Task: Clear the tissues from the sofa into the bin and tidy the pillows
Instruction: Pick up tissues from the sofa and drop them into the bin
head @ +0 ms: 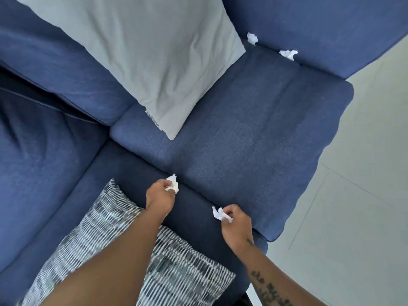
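White crumpled tissue pinched by left hand, another white tissue pinched by right hand, over blue fabric sofa.

Both arms stretch forward; left hand pinches one tissue, right hand a second tissue.
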